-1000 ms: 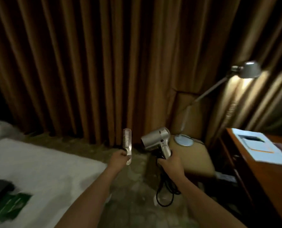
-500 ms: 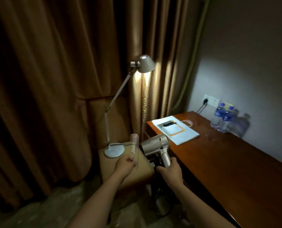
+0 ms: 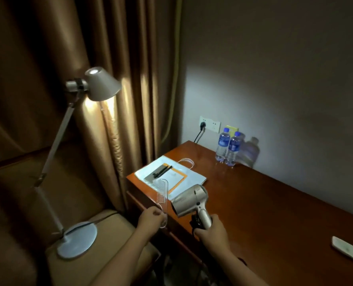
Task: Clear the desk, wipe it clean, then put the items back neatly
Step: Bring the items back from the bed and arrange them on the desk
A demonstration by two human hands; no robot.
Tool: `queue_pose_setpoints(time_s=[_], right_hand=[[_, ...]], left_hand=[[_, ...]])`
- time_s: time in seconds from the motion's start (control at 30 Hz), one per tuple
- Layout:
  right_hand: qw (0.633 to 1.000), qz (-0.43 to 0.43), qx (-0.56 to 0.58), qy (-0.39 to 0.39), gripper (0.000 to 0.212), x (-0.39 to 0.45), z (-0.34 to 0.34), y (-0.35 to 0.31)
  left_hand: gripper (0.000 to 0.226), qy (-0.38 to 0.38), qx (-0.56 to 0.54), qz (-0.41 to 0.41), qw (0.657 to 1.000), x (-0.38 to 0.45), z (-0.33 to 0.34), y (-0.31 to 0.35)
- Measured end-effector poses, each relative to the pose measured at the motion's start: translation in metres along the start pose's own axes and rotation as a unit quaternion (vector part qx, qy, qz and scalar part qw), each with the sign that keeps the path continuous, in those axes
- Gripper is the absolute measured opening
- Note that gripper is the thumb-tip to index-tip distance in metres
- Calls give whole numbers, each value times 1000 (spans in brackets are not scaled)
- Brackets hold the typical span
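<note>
Left hand near the counter's near-left corner, fingers pinching the handle of a clear comb; comb standing nearly upright, teeth facing left, its top overlapping the papers behind it in view. Right hand just right of it, fingers clenched round the handle of a silver dryer; barrel tilted, nozzle aimed near-left, rear grille facing far-right. Black cord bunched at the handle base, against the hand. Both held above the counter's near edge, not resting on it.

On the counter's far-left corner: white bag lying flat, handles toward the far side, an orange-edged pad on top, two black pens across that. Farther right, against the wall: two bottles with blue caps and labels, touching each other. Behind them a socket plate with one black plug in it, cable dropping behind the counter. At the right edge, a pale remote, partly cut off by the frame.

Left of the counter: tan chair with a lamp standing on its seat, round base near, arm leaning right, lit shade over the gap between chair and counter. Brown curtain behind, filling the left side. Between the hands and the open middle of the counter, only the dryer itself.
</note>
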State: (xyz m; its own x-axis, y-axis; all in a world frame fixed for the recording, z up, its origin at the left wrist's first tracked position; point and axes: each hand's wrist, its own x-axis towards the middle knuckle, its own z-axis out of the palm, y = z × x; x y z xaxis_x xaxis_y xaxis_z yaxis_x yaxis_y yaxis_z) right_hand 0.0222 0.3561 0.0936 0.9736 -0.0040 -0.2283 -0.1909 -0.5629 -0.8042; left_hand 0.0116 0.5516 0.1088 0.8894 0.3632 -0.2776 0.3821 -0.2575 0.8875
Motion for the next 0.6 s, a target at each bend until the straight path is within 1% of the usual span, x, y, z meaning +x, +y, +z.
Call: queue_pose_setpoints(time_s=[0.1,0.2,0.3,0.4,0.6], right_hand=[[999,28,18,9,46,61,-7,-8],[999,38,21,15,47,128,-23,-22],[999,38,18,24,44,183,-44,-35],[998,38,11,43,53,224,-58,-40],[997,49,42,53,72,287,-74,-35]], left_hand=[[24,-27,17,-1,999,51,23,27],[27,-23,2,-16,1000,113,44,53],[18,-17,29,-2,999,159,60,82],[15,-32,29,-11,999,189,78,101],[12,-58,50,-26,997,238,110,123]])
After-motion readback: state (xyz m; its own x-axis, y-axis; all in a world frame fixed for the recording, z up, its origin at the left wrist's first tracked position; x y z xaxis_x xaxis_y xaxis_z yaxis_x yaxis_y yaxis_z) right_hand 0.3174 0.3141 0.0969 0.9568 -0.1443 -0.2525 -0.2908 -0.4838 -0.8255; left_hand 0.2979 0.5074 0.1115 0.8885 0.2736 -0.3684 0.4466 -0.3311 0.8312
